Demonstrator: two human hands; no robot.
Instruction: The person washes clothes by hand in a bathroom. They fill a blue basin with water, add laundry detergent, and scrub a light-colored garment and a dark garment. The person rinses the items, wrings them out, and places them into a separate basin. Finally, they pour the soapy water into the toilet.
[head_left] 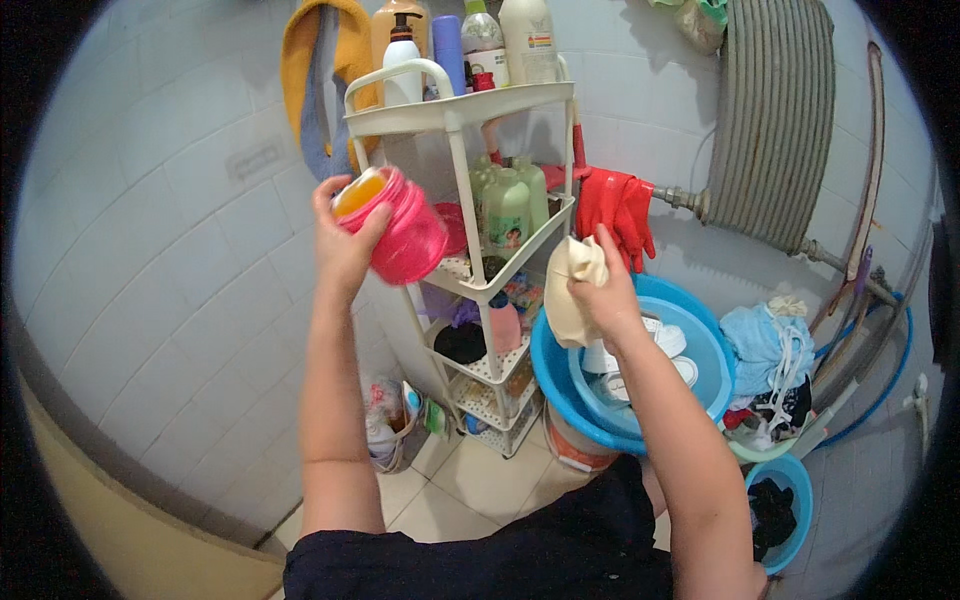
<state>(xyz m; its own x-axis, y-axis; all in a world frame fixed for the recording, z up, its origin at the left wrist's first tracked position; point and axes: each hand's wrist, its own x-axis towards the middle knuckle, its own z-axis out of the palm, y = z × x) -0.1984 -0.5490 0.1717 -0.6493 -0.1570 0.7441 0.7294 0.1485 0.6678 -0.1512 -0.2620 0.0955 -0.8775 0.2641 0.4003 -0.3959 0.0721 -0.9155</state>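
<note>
Filling the far left of the scene is a white tiled wall [180,230], and against it stands a white plastic corner shelf [470,110] with 4 tiers. Its top tier carries several bottles, among them a white pump bottle [402,65]; the second tier holds 2 pale green bottles [507,205]. A yellow and blue towel [315,80] hangs on the wall just left of the shelf's top. To the far right a grey ribbed radiator [775,110] is fixed to the wall, and red rubber gloves [615,205] hang between it and the shelf. On the floor right of the shelf, 2 blue basins [555,375] are stacked, with white shoes [670,345] lying in the upper one. Further right lies a heap of laundry topped by a light blue cloth [755,345], and nearer is a small blue basin [795,490] with dark clothing.

The left hand [345,240] is raised beside the shelf, fingers wrapped around a pink jar [400,225] with orange contents, tilted and held just left of the second tier. The right hand [605,295] is clenched on a cream cloth [573,290], held above the blue basins.
</note>
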